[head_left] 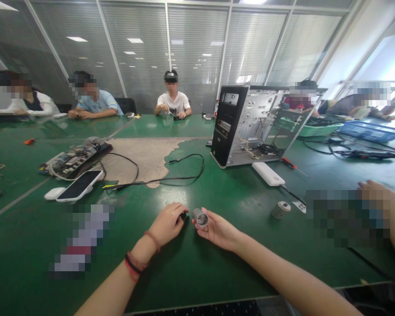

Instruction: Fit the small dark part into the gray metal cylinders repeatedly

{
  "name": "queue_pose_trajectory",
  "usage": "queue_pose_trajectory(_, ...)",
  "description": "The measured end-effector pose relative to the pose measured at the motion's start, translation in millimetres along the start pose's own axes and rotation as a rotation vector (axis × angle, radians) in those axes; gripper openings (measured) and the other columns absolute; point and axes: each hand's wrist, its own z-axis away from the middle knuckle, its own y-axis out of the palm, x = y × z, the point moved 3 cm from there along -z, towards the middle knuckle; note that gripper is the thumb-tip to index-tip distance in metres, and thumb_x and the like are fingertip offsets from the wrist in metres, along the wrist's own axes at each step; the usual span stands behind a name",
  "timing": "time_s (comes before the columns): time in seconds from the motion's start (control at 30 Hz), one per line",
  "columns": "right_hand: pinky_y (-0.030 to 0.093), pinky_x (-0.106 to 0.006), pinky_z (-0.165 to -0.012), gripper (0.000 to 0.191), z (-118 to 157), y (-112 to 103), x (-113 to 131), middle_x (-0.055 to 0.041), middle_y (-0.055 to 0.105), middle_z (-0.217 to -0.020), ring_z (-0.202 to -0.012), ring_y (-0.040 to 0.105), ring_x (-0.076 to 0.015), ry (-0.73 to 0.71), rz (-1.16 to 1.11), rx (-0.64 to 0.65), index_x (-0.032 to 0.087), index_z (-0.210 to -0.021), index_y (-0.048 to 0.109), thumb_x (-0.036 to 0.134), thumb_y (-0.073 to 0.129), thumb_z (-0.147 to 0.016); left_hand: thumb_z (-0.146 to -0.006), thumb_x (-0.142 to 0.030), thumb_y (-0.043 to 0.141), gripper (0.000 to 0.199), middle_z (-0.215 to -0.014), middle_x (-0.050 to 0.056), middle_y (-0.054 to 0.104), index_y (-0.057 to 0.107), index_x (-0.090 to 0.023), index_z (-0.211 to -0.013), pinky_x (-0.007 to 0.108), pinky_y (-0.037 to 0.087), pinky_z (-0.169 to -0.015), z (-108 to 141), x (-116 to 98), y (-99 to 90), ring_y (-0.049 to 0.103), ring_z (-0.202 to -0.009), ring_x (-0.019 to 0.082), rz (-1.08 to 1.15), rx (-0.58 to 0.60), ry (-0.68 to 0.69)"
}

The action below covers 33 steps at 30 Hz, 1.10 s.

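Observation:
Near the front middle of the green table (138, 272), my right hand (213, 228) holds a grey cylindrical part (202, 218), its round open end facing me. Just left of it, my left hand (169, 221) is closed round a small dark object (183, 215), mostly covered by the fingers. A narrow gap separates the two held things. Red and dark bands circle my left wrist. To the right stands a small grey cylinder (281, 210) with a light top.
An open computer case (230, 127) stands behind, beside a white power bank (268, 174) and a screwdriver (291, 164). Left lie a phone (80, 185), a power strip (75, 160) and black cable (184, 177). Another person's hand (377, 193) is at right; several people sit around the table.

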Motion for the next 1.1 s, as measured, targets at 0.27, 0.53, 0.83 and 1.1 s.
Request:
queue_pose_trajectory(0.27,0.054,-0.018,-0.061,0.034,4.2,3.6,2.3,-0.009,0.071,-0.074,-0.058,0.068,-0.0101,0.016,-0.035,-0.009,0.009,-0.091,0.058,0.036,0.04,-0.095,-0.075,-0.002,0.043,0.033,-0.096,0.005,0.06,0.057,-0.019,-0.1,0.035,0.043,-0.085,-1.2,-1.4,-0.3,0.054,-0.092,0.02,-0.007,0.017,0.007)
queue_pose_trajectory(0.53,0.053,-0.019,-0.056,0.035,4.4,4.3,0.5,-0.0096,0.07,-0.071,-0.052,0.066,-0.0098,0.013,-0.062,-0.007,0.009,-0.087,0.058,0.037,0.038,-0.095,-0.075,-0.002,0.043,0.033,-0.096,0.005,0.06,0.056,-0.018,-0.1,0.035,0.043,-0.085,-2.3,-1.3,0.8,0.054,-0.092,0.021,-0.013,0.035,0.005)
queue_pose_trajectory(0.83,0.051,-0.019,-0.057,0.024,3.9,2.7,1.5,-0.0051,0.069,-0.071,-0.054,0.063,-0.0085,-0.051,-0.008,0.007,0.012,-0.088,0.056,0.036,0.052,-0.089,-0.075,-0.002,0.043,0.032,-0.096,0.005,0.06,0.056,-0.018,-0.099,0.035,0.043,-0.084,-3.1,-1.7,0.2,0.054,-0.091,0.021,-0.011,0.039,0.013)
queue_pose_trajectory(1.1,0.049,-0.02,-0.058,0.022,5.2,3.1,2.9,-0.004,0.068,-0.073,-0.059,0.063,-0.0096,-0.126,0.03,-0.001,0.014,-0.091,0.054,0.036,0.055,-0.086,-0.075,-0.002,0.043,0.031,-0.096,0.006,0.06,0.057,-0.018,-0.099,0.035,0.043,-0.085,-2.9,-3.4,-0.1,0.054,-0.092,0.021,-0.005,0.05,0.013)
